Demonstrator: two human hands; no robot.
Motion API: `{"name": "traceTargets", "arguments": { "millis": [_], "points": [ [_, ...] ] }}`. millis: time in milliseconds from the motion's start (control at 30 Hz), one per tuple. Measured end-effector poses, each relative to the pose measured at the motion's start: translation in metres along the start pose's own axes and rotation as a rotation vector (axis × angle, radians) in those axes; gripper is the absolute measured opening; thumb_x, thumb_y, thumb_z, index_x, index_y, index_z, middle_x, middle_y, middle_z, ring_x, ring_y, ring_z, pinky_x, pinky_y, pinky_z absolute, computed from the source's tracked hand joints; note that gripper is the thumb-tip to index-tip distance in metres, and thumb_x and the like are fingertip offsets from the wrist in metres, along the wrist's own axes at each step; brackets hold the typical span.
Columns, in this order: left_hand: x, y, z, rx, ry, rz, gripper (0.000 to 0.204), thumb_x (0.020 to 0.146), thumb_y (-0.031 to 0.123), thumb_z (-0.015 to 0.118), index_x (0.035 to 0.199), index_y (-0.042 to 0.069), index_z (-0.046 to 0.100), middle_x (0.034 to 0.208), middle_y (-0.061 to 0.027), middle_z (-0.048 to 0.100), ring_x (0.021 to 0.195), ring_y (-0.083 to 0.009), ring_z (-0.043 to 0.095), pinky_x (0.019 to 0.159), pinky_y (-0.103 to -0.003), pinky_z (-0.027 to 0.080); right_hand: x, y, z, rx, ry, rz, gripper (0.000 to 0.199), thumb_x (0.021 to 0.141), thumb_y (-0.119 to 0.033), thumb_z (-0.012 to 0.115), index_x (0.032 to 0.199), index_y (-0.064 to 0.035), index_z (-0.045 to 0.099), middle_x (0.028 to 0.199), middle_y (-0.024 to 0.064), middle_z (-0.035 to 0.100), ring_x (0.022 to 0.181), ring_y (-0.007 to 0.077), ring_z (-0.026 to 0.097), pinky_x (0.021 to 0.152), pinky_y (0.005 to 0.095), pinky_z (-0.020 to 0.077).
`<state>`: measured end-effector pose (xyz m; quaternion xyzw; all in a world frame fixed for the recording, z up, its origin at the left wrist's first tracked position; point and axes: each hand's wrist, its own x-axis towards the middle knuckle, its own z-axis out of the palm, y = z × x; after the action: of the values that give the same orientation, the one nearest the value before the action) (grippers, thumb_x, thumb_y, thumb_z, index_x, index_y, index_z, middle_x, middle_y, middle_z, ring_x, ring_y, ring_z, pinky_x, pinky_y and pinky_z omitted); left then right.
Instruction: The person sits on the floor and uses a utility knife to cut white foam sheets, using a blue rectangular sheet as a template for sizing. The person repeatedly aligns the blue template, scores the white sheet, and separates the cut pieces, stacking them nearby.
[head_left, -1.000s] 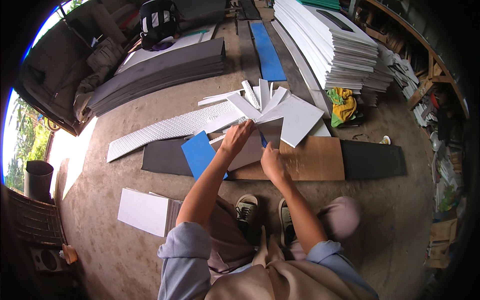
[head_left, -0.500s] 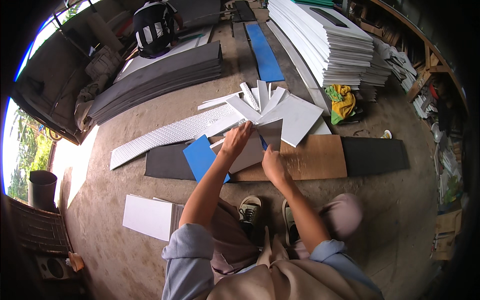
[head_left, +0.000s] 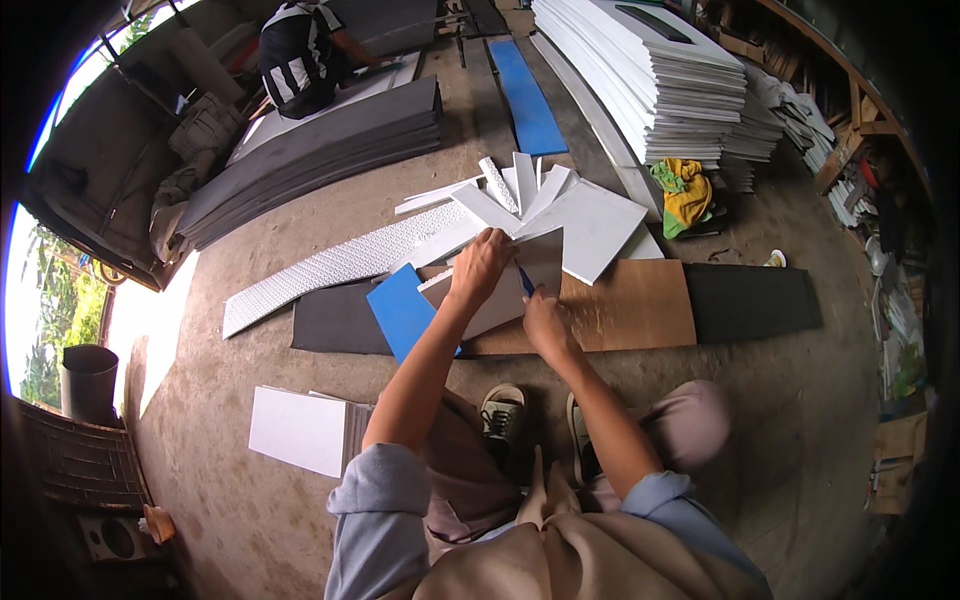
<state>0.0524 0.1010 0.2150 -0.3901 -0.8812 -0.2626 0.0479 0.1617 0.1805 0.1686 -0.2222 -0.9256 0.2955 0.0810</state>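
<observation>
In my right hand (head_left: pixel 547 319) is a slim blue utility knife (head_left: pixel 526 283); the fingers are closed around it, and its tip meets a pale grey sheet (head_left: pixel 497 308). My left hand (head_left: pixel 482 264) is closed at the far part of that sheet, fingers bent and pressed together on it. Under the sheet lies a brown board (head_left: pixel 630 305), and a blue panel (head_left: pixel 399 312) pokes out at its left. Just beyond my hands, white offcut strips (head_left: pixel 488 209) fan out beside a larger white piece (head_left: pixel 590 232). The knife's blade is too small to make out.
A textured white strip (head_left: pixel 320 272) and dark mats (head_left: pixel 750 312) lie around the board. White sheets (head_left: pixel 295 430) are piled at front left. Tall white sheets (head_left: pixel 640 85) stand far right, near a yellow-green cloth (head_left: pixel 685 197). Another person (head_left: pixel 300 60) crouches behind dark stacked sheets (head_left: pixel 320 165).
Both hands keep nearly the same place on the sheet, the view having shifted slightly. At far left, the other person's arm now reaches further out over a sheet.
</observation>
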Motion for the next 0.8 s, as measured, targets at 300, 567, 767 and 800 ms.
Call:
{"name": "traceTargets", "arguments": {
  "millis": [300, 567, 767, 800],
  "points": [
    [0.010, -0.005, 0.004, -0.038, 0.024, 0.025, 0.022, 0.078, 0.022, 0.055, 0.086, 0.002, 0.051, 0.086, -0.0150, 0.055, 0.074, -0.0342, 0.057, 0.062, -0.041, 0.046, 0.020, 0.006, 0.008, 0.040, 0.029, -0.027, 0.024, 0.086, -0.019, 0.043, 0.087, 0.0042, 0.045, 0.069, 0.0282, 0.056, 0.067, 0.0431, 0.057, 0.056, 0.0472, 0.0473],
    [0.014, -0.004, 0.011, 0.154, -0.065, 0.019, 0.026, 0.076, 0.028, 0.058, 0.086, 0.004, 0.053, 0.074, -0.0123, 0.058, 0.070, -0.0301, 0.058, 0.059, -0.040, 0.046, 0.002, 0.065, 0.057, -0.026, -0.228, 0.088, 0.031, 0.086, -0.020, 0.042, 0.099, 0.0071, 0.046, 0.078, 0.0290, 0.056, 0.078, 0.0431, 0.056, 0.067, 0.0470, 0.0469],
    [0.017, -0.015, 0.014, 0.137, -0.097, 0.025, 0.033, 0.069, 0.033, 0.065, 0.080, 0.004, 0.052, 0.078, -0.0112, 0.060, 0.069, -0.0294, 0.059, 0.055, -0.039, 0.047, -0.002, 0.083, 0.094, -0.017, -0.268, 0.174, 0.027, 0.086, -0.022, 0.040, 0.092, 0.0028, 0.049, 0.083, 0.0228, 0.058, 0.080, 0.0379, 0.058, 0.069, 0.0440, 0.0475],
    [0.015, -0.016, 0.014, 0.129, -0.063, 0.047, 0.032, 0.069, 0.033, 0.066, 0.079, 0.005, 0.053, 0.074, -0.0114, 0.060, 0.066, -0.0292, 0.059, 0.054, -0.039, 0.047, -0.002, 0.085, 0.096, -0.032, -0.287, 0.195, 0.027, 0.086, -0.022, 0.040, 0.094, 0.0029, 0.047, 0.084, 0.0231, 0.058, 0.081, 0.0379, 0.058, 0.069, 0.0445, 0.0476]
  ]
}}
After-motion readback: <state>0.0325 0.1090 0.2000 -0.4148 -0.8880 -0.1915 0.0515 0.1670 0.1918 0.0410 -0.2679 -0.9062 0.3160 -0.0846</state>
